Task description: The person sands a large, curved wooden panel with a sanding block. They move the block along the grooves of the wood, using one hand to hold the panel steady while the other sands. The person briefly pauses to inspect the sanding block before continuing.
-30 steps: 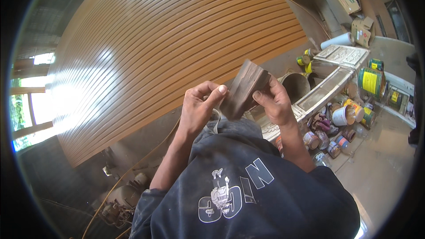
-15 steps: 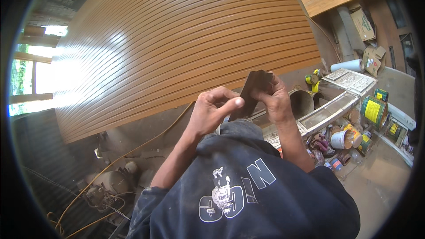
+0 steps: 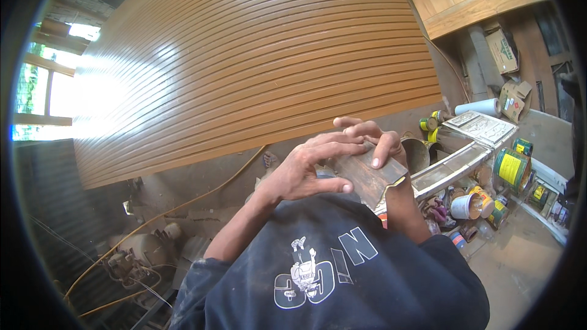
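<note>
Close in front of my chest is a worn, dark brown folded piece of sandpaper. Its lower right edge curls, showing a thin yellowish rim. My left hand grips it from the left, fingers reaching over the top edge and thumb by the left side. From the right, my right hand pinches it, thumb flat on the brown face, some fingers lifted above; part of that hand is hidden behind the sheet. Beyond my hands lies a large grooved orange-brown wooden panel, which neither hand touches.
To the right lies a pale carved frame, with paint cans and a white tub around it. Cardboard boxes stand farther back. A yellow hose crosses the floor at left, near a dusty compressor.
The sandpaper has turned from nearly edge-on and upright to show its broad brown face. My left hand has moved right and over it; my right thumb now presses on its face.
</note>
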Tool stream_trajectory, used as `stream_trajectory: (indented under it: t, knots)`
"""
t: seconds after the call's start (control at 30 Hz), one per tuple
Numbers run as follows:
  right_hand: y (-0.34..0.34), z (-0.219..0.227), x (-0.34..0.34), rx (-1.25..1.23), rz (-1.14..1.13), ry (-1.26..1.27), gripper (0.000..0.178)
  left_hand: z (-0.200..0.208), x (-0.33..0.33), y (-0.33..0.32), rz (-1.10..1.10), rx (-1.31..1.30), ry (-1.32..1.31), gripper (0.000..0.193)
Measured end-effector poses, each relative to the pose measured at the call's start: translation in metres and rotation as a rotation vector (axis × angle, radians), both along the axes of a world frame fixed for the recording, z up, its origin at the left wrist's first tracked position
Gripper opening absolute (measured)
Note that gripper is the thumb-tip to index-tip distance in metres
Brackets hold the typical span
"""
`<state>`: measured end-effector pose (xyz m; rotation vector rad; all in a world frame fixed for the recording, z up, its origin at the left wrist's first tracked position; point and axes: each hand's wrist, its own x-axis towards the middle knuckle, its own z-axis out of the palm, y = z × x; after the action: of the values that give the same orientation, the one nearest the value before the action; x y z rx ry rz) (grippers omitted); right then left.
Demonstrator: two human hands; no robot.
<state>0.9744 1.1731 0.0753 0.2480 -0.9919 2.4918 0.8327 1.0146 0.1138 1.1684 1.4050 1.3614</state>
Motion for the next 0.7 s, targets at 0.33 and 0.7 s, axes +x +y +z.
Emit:
stream_trajectory:
  t: [0.33,0.7]
  knots:
    - [0.007,-0.013,0.026,0.039,-0.125,-0.416,0.037,-0.001,0.014,0.008,0.346,0.153,0.714,0.037]
    - [-0.045,-0.021,0.005,-0.269,-0.329,-0.652,0.028,-0.024,0.023,0.003,0.694,0.014,0.728,0.038]
